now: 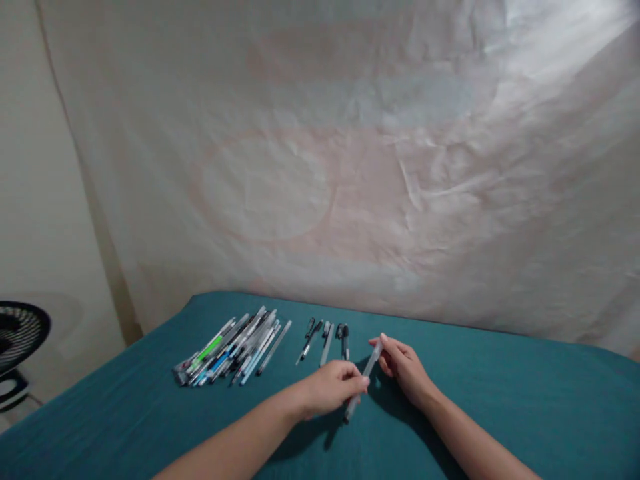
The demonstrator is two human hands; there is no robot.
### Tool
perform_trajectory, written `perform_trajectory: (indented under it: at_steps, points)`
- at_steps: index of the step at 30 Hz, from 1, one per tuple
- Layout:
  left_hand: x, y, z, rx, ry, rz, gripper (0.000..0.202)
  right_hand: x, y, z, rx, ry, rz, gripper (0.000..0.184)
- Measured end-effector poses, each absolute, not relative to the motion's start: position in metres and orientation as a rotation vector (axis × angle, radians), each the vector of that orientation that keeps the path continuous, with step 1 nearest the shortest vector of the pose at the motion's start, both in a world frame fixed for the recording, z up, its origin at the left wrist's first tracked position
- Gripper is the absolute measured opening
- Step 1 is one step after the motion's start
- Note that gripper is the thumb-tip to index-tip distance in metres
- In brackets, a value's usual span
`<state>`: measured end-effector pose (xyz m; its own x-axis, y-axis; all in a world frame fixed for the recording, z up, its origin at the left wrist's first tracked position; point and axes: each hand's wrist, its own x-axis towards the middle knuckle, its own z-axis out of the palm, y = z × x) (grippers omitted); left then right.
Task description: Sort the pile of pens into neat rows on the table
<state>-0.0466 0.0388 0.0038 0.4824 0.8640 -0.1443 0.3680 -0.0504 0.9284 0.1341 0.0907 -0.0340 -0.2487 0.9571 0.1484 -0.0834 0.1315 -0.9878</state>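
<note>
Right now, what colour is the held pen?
The pen looks pale grey, dark at its near end; best in head view.

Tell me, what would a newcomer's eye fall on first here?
Probably the hands at centre: the left hand grips a clear pen while the right hand holds its far end. Next, the heap of pens to their left, with its bright green patch. A black fan sits at the left edge.

Left hand (333, 388) pinches pale pen (372, 362) mid-barrel, right hand (404, 368) its far end; pen heap (235, 350) leftward on green cloth (510, 393).
</note>
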Motion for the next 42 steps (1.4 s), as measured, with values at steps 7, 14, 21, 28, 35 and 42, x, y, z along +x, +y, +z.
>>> perform_trajectory:
  at_steps: [7, 14, 21, 28, 35, 42]
  points:
    - [-0.033, 0.033, -0.007, 1.178, 0.957, 0.648, 0.03, 0.133, 0.084, -0.026, -0.923, -1.566, 1.297, 0.035]
    - [-0.026, 0.031, -0.012, 0.905, 0.908, 0.766, 0.03, 0.124, 0.077, -0.025, -0.827, -1.74, 1.342, 0.033]
    - [-0.024, 0.032, -0.013, 0.867, 0.885, 0.77, 0.034, 0.125, 0.078, -0.023, -0.891, -1.765, 1.325, 0.039]
    - [-0.024, 0.031, -0.012, 0.894, 0.931, 0.7, 0.032, 0.125, 0.079, -0.027, -0.91, -1.798, 1.298, 0.039]
    - [-0.025, 0.032, -0.012, 0.915, 0.929, 0.665, 0.034, 0.126, 0.076, -0.021, -0.816, -1.8, 1.364, 0.038]
    - [-0.024, 0.032, -0.009, 0.924, 0.965, 0.657, 0.037, 0.127, 0.077, -0.023, -0.829, -1.792, 1.367, 0.038]
